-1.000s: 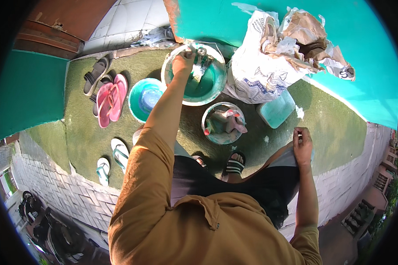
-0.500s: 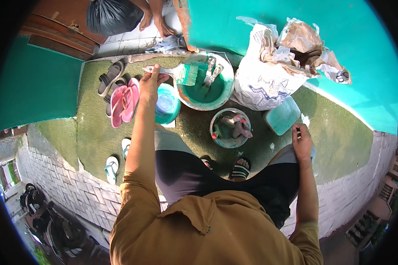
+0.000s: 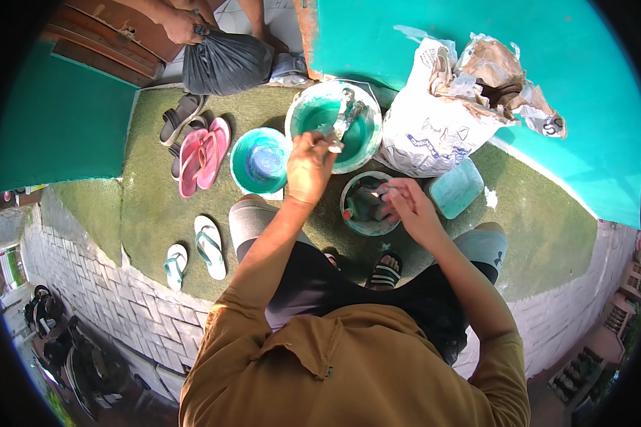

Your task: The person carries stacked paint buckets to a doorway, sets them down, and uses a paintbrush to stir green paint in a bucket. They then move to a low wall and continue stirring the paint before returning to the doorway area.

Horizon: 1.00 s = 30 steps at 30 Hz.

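Note:
My left hand is closed around a paintbrush at the near rim of a large bucket of green paint. Fingers and blur hide most of the brush. Two paint-smeared tools with handles stand in that bucket. My right hand reaches over a small pail, fingers apart beside crumpled grey and pinkish-red stuff, whose kind I cannot make out. Left of the large bucket is a turquoise basin with a blue round patch inside.
At the right stands a white sack stuffed with brown paper, beside a green-stained container. Pink flip-flops, dark sandals and white flip-flops lie left. Another person's hand grips a black plastic bag at the doorway.
My left hand has brought the brush right and nearer, its bristles no longer showing. My right hand has left my knee for the small pail. The other person's bag has moved right and nearer.

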{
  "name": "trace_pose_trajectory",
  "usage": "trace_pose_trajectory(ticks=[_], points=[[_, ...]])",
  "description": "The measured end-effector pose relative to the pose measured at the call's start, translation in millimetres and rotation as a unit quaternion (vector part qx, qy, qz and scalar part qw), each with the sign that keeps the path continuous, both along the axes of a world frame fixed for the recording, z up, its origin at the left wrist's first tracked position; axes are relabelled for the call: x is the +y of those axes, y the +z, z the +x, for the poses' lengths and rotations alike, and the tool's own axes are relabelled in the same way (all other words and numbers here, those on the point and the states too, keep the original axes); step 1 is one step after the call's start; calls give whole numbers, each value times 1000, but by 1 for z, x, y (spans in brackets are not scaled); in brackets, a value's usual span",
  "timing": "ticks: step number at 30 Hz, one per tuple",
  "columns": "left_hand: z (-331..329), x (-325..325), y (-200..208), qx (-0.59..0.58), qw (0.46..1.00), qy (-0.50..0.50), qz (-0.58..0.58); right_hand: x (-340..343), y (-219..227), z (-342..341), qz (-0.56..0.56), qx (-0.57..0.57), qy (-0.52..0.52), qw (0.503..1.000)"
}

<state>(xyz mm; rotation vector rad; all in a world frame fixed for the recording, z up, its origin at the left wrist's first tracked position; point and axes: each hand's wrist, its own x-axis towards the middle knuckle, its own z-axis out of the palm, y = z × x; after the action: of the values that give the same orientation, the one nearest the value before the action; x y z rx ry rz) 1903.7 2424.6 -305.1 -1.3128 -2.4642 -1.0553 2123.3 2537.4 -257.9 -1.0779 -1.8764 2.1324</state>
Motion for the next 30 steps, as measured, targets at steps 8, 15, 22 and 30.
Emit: trace_pose_trajectory(ticks=[8, 15, 22, 30], points=[[36, 2, -28, -29, 983, -132, -127, -3, -38, -83, -138, -98, 1, 986], [59, -8, -33, -152, 976, -70, -137, 9, -65, -87, -30, -143, -23, 989], [11, -33, -59, -595, 745, 287, 92, 28, -59, -105, 490, -88, 213, 841], [-3, -31, -83, -709, 638, 219, 207, 51, -52, -144, 535, -85, 457, 705]])
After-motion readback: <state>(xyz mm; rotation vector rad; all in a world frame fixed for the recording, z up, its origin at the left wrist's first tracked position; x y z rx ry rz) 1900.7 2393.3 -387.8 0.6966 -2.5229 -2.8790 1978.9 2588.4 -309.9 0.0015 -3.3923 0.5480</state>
